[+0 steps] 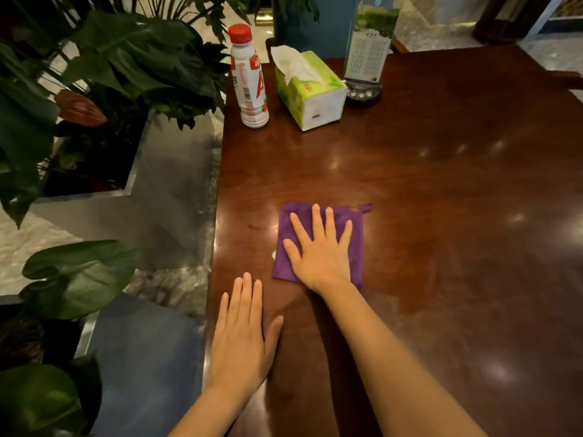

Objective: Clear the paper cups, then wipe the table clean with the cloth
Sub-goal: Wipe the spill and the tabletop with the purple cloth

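A folded purple cloth [356, 225] lies flat on the dark glossy wooden table [441, 190], near its left side. My right hand [321, 252] presses flat on the cloth, fingers spread and pointing away from me. My left hand [241, 335] rests palm down on the bare wood at the table's near left edge, holding nothing. A small white speck [273, 254] shows at the cloth's left edge. I see no paper cups anywhere in view.
At the far left of the table stand a white bottle with a red cap [249, 80], a green tissue box [310, 93] and an upright menu stand [367, 55]. Large-leafed plants in a planter [94, 89] crowd the table's left edge.
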`<state>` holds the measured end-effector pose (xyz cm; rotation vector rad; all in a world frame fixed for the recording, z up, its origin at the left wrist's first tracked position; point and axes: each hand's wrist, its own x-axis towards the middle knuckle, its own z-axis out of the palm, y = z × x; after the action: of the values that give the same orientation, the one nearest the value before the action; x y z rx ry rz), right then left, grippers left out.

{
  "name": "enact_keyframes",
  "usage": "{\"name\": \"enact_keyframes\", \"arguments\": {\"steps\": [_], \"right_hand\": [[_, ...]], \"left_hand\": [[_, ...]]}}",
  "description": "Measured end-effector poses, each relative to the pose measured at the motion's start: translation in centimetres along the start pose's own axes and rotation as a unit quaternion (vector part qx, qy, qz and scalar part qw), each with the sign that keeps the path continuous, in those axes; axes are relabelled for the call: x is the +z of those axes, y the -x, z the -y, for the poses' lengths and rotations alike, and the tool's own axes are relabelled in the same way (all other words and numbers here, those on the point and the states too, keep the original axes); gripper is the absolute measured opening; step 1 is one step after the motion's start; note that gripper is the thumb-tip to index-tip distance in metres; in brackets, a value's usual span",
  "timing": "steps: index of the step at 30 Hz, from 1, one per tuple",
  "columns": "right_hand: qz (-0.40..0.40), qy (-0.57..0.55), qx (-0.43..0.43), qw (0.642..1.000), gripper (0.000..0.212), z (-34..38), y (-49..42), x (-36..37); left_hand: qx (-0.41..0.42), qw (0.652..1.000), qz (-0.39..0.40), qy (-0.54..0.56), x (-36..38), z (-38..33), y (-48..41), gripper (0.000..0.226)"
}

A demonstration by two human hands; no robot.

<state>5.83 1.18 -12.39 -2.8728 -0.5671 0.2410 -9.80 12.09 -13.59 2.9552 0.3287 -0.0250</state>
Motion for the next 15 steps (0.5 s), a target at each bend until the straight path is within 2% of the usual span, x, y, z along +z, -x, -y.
{"name": "enact_keyframes", "arguments": {"steps": [9, 15], "right_hand": [[0.038, 0.049, -0.194, 0.979, 0.064, 2.3, 0.5, 0.3], [0.054, 0.054, -0.278, 0.957, 0.07, 1.2, 3.7, 0.5]], "left_hand": [[-0.013, 0.999, 0.042, 0.01, 0.2, 1.0, 7.6, 0.07], [-0.016, 0.998, 0.06, 0.006, -0.2, 1.7, 9.6, 0.072]]}}
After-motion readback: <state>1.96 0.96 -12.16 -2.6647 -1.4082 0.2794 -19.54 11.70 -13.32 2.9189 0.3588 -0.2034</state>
